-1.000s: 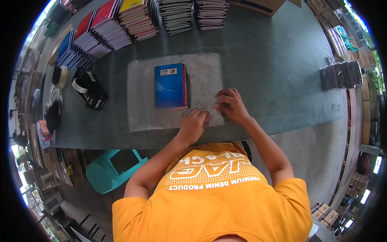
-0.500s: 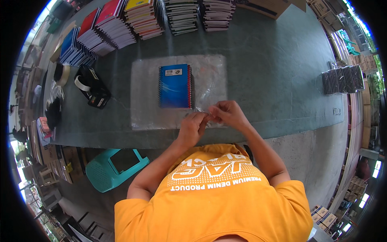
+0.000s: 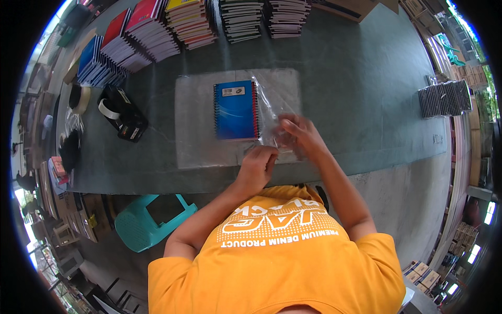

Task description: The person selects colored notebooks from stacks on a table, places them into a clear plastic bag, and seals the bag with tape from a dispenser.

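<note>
Blue spiral notebooks (image 3: pixel 234 116) lie in a small stack on a pale, translucent sheet (image 3: pixel 194 138), the top one bearing a white label. Beside their right edge, clear plastic film (image 3: pixel 267 102) rises in a shiny fold, perhaps part of a bag. My left hand (image 3: pixel 256 166), at the near side of the stack, is closed with its fingertips pinching the film's near edge. To its right, my right hand (image 3: pixel 302 137) is curled around the film, its lower fingers blurred by motion.
Stacks of spiral notebooks (image 3: pixel 189 23) line the table's far edge. A black tape dispenser (image 3: pixel 125 118) and a tape roll (image 3: pixel 79 99) stand at left. A dark stack (image 3: pixel 444 99) sits at far right, and a teal stool (image 3: pixel 144 230) below the table's near edge.
My hands, which were together at the near edge, are now apart. The right hand has moved away and slightly right, and the film now stands up along the stack's right side.
</note>
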`<state>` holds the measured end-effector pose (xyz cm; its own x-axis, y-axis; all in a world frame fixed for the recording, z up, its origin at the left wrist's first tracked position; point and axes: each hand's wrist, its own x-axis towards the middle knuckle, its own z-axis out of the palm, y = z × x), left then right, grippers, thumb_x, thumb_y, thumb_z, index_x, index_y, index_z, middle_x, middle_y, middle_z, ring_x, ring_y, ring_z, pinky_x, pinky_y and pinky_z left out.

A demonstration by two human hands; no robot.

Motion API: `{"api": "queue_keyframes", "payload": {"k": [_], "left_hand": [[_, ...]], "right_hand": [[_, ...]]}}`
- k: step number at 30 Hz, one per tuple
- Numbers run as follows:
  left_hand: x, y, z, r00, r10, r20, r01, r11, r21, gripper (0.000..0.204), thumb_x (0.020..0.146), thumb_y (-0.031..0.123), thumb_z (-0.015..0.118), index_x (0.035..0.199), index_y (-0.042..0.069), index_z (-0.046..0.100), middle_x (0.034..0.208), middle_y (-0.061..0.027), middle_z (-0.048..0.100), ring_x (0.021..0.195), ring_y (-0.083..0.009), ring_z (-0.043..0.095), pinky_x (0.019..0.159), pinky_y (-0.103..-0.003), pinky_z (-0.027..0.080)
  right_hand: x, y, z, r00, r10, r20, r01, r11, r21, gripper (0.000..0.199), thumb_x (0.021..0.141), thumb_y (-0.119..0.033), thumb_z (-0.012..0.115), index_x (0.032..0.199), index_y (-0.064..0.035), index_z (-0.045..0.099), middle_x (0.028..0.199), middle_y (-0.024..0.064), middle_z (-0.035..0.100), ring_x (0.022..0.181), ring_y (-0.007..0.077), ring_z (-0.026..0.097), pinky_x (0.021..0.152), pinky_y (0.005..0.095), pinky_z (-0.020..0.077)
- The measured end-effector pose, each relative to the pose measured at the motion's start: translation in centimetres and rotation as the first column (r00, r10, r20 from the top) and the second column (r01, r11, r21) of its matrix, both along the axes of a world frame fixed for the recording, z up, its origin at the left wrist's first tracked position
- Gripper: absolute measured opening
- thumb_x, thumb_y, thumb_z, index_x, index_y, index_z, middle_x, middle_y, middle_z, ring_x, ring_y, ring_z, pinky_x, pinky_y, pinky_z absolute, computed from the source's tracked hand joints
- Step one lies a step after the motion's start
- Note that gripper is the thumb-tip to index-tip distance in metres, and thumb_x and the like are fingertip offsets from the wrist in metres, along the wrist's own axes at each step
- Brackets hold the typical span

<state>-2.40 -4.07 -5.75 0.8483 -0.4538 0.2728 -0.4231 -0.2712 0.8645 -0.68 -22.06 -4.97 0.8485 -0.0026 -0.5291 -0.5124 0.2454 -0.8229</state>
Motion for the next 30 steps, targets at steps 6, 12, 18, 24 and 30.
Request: {"api": "queue_keyframes", "payload": {"k": [6,12,18,24,30], "left_hand": [[3.6,4.0,2.8,0.995,0.097,-0.038,-0.092,0.990,0.107,0.028,0.079,0.009,0.065,0.105,0.004,0.056,0.096,-0.0151,0.060,0.084,-0.0313,0.058,0.073,-0.039,0.047],[11.7,7.1,5.7,0.950,0.309,-0.043,-0.294,0.932,0.213,0.040,0.081,0.021,0.068,0.114,0.003,0.055,0.102,-0.0148,0.060,0.088,-0.0299,0.059,0.077,-0.039,0.048],[19.3,0.2,3.1,0.997,0.059,0.051,-0.075,0.903,0.423,0.036,0.078,0.019,0.067,0.110,0.006,0.060,0.103,-0.0151,0.060,0.094,-0.0347,0.059,0.080,-0.045,0.048],[29.9,0.3,-4.8,0.881,-0.291,0.372,0.175,0.933,0.315,0.027,0.074,0.014,0.065,0.099,0.007,0.062,0.092,-0.0165,0.061,0.091,-0.0326,0.060,0.078,-0.041,0.049],[29.1,-1.2,-2.8,0.803,-0.475,-0.359,0.573,0.782,0.245,0.021,0.074,0.019,0.067,0.090,0.006,0.062,0.076,-0.0119,0.062,0.075,-0.0273,0.063,0.069,-0.035,0.049]], "right_hand": [[3.7,3.4,4.1,0.887,0.436,0.150,-0.169,0.610,-0.774,0.051,0.079,-0.009,0.061,0.127,0.0018,0.044,0.080,0.0155,0.063,0.069,0.0228,0.063,0.065,0.0346,0.0506],[4.4,9.3,3.5,0.832,0.552,-0.057,-0.280,0.330,-0.902,0.060,0.084,-0.016,0.051,0.137,0.0021,0.027,0.084,0.0219,0.064,0.076,0.0388,0.062,0.070,0.0465,0.0492],[3.6,12.3,3.8,0.870,0.454,-0.191,-0.311,0.205,-0.928,0.064,0.089,-0.029,0.047,0.140,0.0024,0.024,0.084,0.0209,0.064,0.069,0.0366,0.063,0.063,0.0460,0.0507],[3.8,13.1,4.4,0.856,0.455,-0.245,-0.388,0.252,-0.887,0.063,0.087,-0.028,0.052,0.139,-0.0017,0.029,0.085,0.0158,0.065,0.067,0.0344,0.063,0.062,0.0455,0.0504],[3.9,10.6,4.1,0.891,0.452,0.034,-0.034,0.141,-0.989,0.052,0.074,-0.022,0.070,0.124,-0.0187,0.055,0.099,0.0091,0.057,0.092,0.0290,0.058,0.079,0.0387,0.0482]]}}
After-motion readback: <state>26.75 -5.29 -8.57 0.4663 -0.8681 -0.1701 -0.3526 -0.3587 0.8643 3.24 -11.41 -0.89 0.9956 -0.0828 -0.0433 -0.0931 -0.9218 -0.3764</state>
